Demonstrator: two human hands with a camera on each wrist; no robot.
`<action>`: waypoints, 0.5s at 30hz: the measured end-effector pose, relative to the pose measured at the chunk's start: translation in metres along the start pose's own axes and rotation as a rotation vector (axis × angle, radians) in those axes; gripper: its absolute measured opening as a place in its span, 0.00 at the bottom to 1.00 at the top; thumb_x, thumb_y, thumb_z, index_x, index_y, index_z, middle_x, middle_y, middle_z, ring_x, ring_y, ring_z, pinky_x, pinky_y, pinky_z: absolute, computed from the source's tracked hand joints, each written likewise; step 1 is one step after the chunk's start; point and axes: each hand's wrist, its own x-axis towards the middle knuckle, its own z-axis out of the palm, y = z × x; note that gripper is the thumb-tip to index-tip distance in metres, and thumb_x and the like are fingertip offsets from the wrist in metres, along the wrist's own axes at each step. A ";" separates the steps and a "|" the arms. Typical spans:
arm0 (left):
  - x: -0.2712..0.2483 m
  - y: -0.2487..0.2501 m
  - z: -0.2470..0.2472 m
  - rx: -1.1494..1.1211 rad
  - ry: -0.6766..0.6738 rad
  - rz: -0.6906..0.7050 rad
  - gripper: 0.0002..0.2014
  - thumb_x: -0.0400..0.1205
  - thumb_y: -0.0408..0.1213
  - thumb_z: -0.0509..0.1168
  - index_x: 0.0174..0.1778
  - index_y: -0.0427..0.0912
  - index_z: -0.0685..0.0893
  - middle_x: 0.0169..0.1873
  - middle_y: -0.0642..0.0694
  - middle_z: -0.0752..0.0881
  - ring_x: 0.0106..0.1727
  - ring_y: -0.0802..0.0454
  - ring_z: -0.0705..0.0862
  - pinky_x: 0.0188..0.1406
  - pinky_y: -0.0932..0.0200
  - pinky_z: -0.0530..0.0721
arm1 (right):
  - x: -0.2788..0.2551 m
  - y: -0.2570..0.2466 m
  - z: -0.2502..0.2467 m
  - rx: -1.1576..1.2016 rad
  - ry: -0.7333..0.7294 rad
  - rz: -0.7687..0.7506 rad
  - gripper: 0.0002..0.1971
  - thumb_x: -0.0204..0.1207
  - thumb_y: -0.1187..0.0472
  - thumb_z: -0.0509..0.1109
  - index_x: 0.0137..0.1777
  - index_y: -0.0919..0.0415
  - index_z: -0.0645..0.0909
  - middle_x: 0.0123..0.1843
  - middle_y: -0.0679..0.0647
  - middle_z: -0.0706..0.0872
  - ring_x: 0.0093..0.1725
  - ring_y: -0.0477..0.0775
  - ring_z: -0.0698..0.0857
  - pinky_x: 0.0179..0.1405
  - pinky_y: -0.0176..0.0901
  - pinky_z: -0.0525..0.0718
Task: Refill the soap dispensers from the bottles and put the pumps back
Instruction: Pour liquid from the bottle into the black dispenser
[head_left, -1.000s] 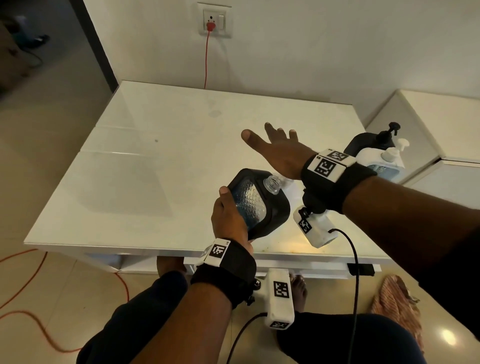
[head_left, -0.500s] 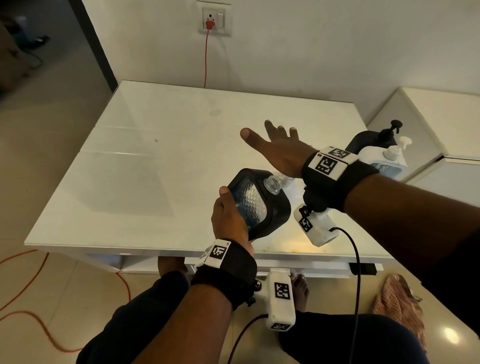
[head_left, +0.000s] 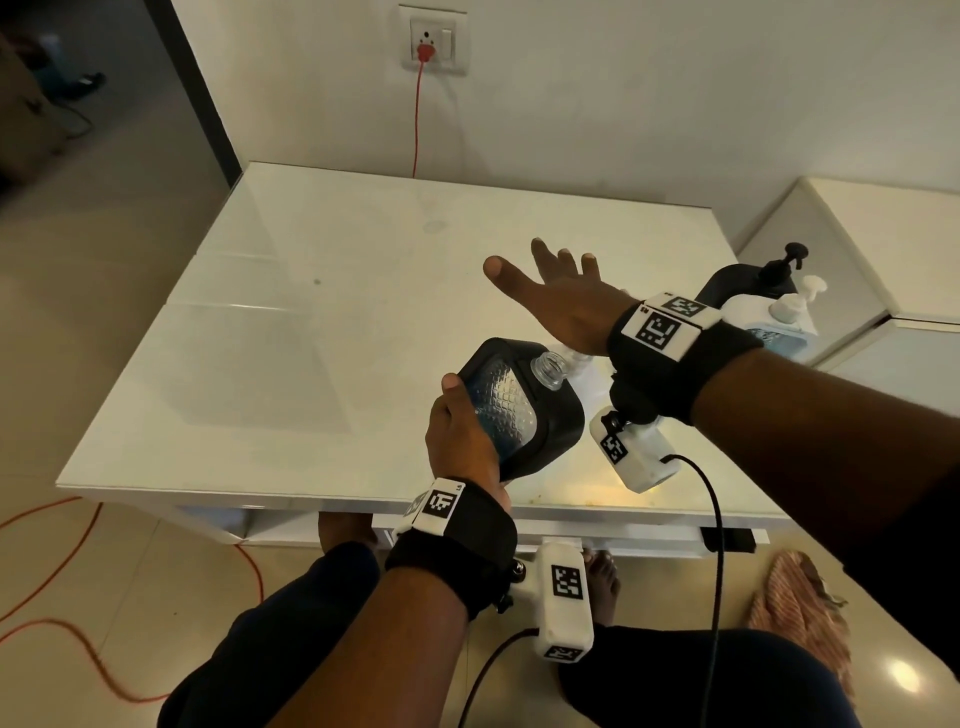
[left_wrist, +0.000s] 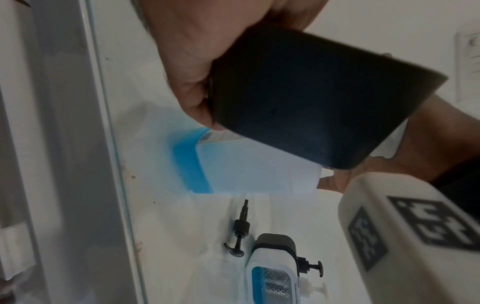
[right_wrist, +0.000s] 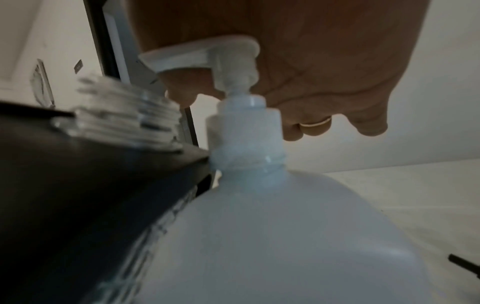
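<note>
My left hand grips a black soap dispenser with a clear textured window, tilted so its open threaded neck points right. In the right wrist view that neck sits just beside the white pump spout of a translucent white refill bottle. My right hand lies flat on top of the pump head, fingers straight, palm against it. The left wrist view shows the bottle with blue soap low at its base. A loose black pump lies on the table.
At the table's right edge stand another black dispenser with its pump and a white pump bottle. A white cabinet is right of the table. A red cord hangs from the wall socket.
</note>
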 end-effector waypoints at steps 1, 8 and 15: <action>0.000 -0.001 0.000 -0.001 -0.001 0.005 0.34 0.58 0.85 0.54 0.49 0.68 0.83 0.67 0.45 0.87 0.67 0.35 0.86 0.69 0.29 0.86 | -0.001 0.002 0.001 -0.013 0.009 0.003 0.53 0.71 0.15 0.41 0.90 0.46 0.37 0.91 0.55 0.38 0.89 0.60 0.33 0.83 0.73 0.37; 0.000 0.000 0.001 -0.021 0.011 0.007 0.34 0.59 0.84 0.56 0.49 0.66 0.85 0.63 0.46 0.89 0.64 0.36 0.89 0.67 0.31 0.87 | -0.001 -0.001 0.003 -0.052 0.008 0.006 0.52 0.72 0.16 0.40 0.90 0.46 0.37 0.91 0.55 0.38 0.89 0.60 0.34 0.82 0.74 0.37; -0.004 0.002 0.002 0.004 0.014 -0.003 0.27 0.71 0.79 0.54 0.50 0.63 0.81 0.66 0.45 0.85 0.67 0.34 0.85 0.71 0.30 0.84 | -0.001 0.002 0.000 0.027 0.002 0.008 0.53 0.71 0.16 0.39 0.90 0.45 0.36 0.91 0.55 0.37 0.88 0.59 0.32 0.83 0.71 0.35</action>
